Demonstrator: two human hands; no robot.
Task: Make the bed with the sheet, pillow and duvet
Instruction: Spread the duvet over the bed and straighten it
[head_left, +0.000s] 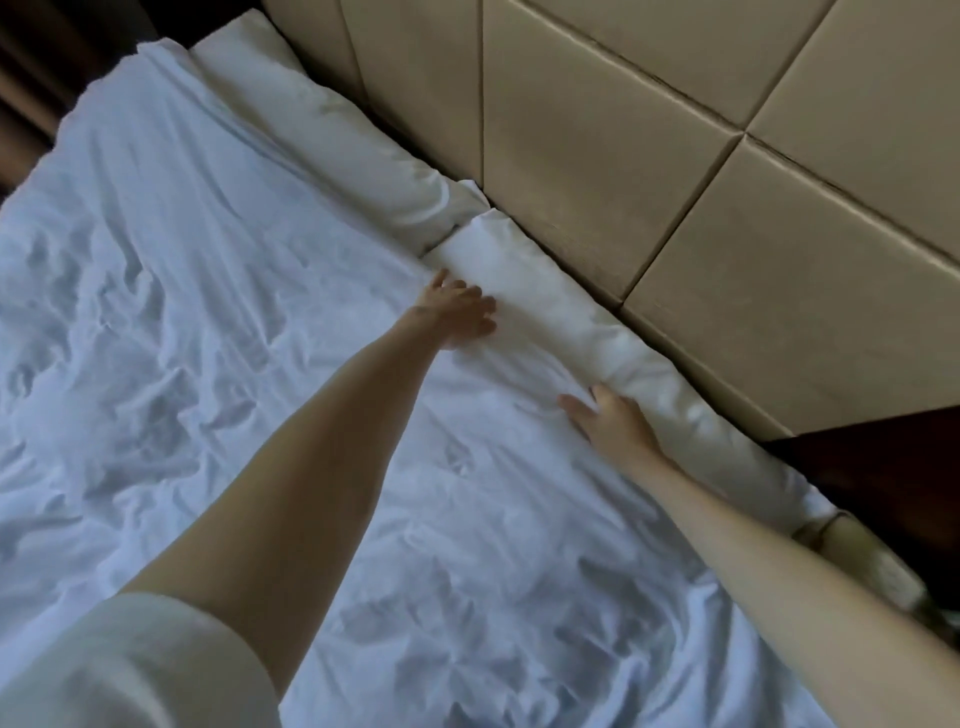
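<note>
Both arms reach toward one o'clock, to where the wrinkled white duvet (218, 338) meets two pillows lined up against the beige padded headboard (675, 182). The left hand (457, 312) lies flat with fingers spread, touching the near pillow (561, 317) at its eleven o'clock end; the far pillow (311, 135) lies beyond. The right hand (610, 421) presses open-palmed on the duvet's top edge just beside that pillow, gripping nothing, probably to smooth the border straight. No separate sheet can be told apart.
</note>
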